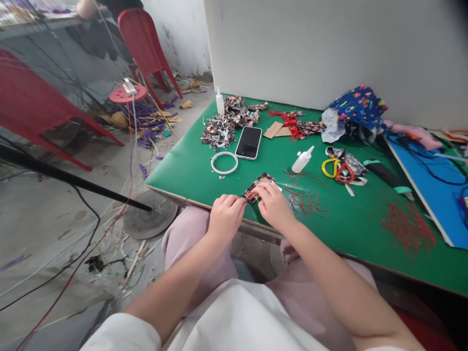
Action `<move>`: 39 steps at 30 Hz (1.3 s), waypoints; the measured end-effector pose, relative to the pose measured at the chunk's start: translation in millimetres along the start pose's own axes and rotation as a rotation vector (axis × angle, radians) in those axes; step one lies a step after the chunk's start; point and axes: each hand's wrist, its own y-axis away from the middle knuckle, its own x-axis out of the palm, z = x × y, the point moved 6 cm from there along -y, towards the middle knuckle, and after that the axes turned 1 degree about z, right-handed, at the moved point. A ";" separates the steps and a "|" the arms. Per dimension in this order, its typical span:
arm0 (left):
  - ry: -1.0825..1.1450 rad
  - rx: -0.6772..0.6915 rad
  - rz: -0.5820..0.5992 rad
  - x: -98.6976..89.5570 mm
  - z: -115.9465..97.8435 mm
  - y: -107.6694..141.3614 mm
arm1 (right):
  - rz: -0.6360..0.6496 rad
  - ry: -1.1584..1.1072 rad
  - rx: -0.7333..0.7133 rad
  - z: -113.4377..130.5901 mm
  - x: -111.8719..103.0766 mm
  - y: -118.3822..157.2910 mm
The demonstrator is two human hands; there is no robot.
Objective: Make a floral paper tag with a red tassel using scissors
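Observation:
At the table's near edge, a small dark floral fabric piece with a brown patch (263,179) lies under my fingers. My left hand (227,213) is closed in a pinch at its near left corner, on a short bit of red cord (249,196). From the other side, my right hand (275,204) bends over the fabric piece, thumb and fingers pressed together on it near the same cord. The right fingertips partly cover the piece. Just right of that hand lies a loose tangle of thin red cords (307,202).
On the green table (190,168) are a phone (249,143), white ring (224,163), squeeze bottles (302,160) (220,101), scissors (338,169), floral scraps (219,131) and a blue board (431,183). A black pole (73,178) and cables stand left. Another person sits beyond a red chair (144,44).

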 end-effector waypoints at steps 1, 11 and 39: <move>-0.004 -0.003 -0.001 -0.3 0.5 1.0 | 0.007 0.002 0.017 -4.7 -1.7 -0.1; -0.015 -0.013 0.030 -10.9 10.3 9.5 | 0.016 0.144 0.168 -36.5 -8.3 2.3; -0.007 0.076 0.297 -9.0 110.1 -81.8 | -0.204 0.292 0.326 -69.6 -36.8 7.0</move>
